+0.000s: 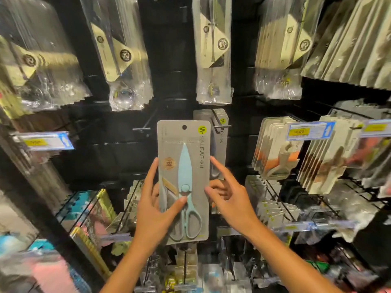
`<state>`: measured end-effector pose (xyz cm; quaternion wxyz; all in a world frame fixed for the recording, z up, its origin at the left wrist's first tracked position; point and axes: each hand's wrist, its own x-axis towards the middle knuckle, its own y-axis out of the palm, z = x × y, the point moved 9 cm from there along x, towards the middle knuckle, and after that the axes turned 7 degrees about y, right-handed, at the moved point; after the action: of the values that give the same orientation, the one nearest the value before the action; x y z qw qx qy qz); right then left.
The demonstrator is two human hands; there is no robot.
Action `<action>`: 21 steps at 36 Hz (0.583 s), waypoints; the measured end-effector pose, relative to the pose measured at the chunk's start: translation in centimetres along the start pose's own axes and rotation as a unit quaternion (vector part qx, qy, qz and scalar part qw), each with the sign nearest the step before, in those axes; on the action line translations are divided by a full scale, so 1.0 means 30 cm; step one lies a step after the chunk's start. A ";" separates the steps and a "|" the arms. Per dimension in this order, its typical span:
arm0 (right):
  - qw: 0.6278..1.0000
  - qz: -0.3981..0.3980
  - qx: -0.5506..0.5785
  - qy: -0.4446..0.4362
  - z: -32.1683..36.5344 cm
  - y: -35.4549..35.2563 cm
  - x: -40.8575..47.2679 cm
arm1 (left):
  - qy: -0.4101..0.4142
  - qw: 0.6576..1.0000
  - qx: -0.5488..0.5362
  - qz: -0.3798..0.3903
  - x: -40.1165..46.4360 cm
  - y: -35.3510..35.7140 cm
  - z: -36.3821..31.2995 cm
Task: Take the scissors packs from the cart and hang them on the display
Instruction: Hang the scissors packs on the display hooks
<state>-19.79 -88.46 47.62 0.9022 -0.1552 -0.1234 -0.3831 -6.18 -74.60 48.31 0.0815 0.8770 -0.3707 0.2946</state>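
Observation:
A grey scissors pack [184, 144] with pale blue scissors stands upright in front of the black display wall [118, 153]. My left hand [154, 210] grips its lower left edge, thumb pressed on the front near the scissors' pivot. My right hand [227, 195] is at the pack's right edge with the index finger stretched up along it; whether it touches is unclear. The pack's hang hole sits level with a bare black peg [142, 129] to its left. Just behind to the right, more of the same packs [220, 134] hang on a peg.
Clear-bagged utensil packs [213, 49] hang in the row above. Peeler-type packs [277, 149] and blue price tags [310, 131] fill the right side. Lower pegs hold more goods [273, 199]. A dark shelf upright [31, 187] borders the left.

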 end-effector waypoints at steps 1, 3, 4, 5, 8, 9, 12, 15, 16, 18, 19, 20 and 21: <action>1.000 -0.005 -0.002 0.004 -0.009 -0.007 -0.005 | -0.004 1.000 -0.002 0.008 -0.003 0.009 0.005; 1.000 -0.013 -0.011 0.012 -0.028 -0.023 -0.020 | -0.013 0.999 0.000 0.031 -0.009 0.026 0.021; 1.000 -0.018 -0.016 0.014 -0.036 -0.032 -0.029 | -0.020 0.999 -0.001 0.044 -0.012 0.032 0.031; 0.999 -0.022 -0.019 0.015 -0.039 -0.039 -0.041 | -0.026 0.998 -0.003 0.057 -0.015 0.040 0.038; 0.999 -0.037 -0.028 0.023 -0.065 -0.062 -0.067 | -0.039 0.995 -0.003 0.091 -0.023 0.069 0.059; 0.998 -0.042 -0.030 0.027 -0.075 -0.070 -0.073 | -0.043 0.994 -0.001 0.101 -0.025 0.080 0.066; 0.997 -0.060 -0.039 0.034 -0.100 -0.102 -0.093 | -0.046 0.990 0.014 0.130 -0.028 0.115 0.084; 0.996 -0.078 -0.029 0.038 -0.101 -0.136 -0.118 | -0.046 0.987 0.015 0.153 -0.025 0.152 0.095; 0.995 -0.084 -0.029 0.041 -0.102 -0.147 -0.124 | -0.045 0.986 0.017 0.157 -0.021 0.163 0.094; 0.994 -0.091 -0.033 0.047 -0.103 -0.166 -0.128 | -0.044 0.985 0.022 0.163 -0.012 0.185 0.092; 0.994 -0.093 -0.036 0.049 -0.105 -0.175 -0.126 | -0.043 0.985 0.021 0.165 -0.007 0.195 0.089; 0.993 -0.095 -0.039 0.050 -0.105 -0.184 -0.125 | -0.043 0.985 0.020 0.167 -0.002 0.204 0.085; 0.993 -0.098 -0.041 0.049 -0.101 -0.192 -0.123 | -0.043 0.985 0.020 0.169 0.005 0.213 0.082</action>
<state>-26.19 -90.99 44.63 0.8581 -0.1607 -0.0781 -0.4813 -9.43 -80.12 45.93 -0.0029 0.8153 -0.5105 0.2734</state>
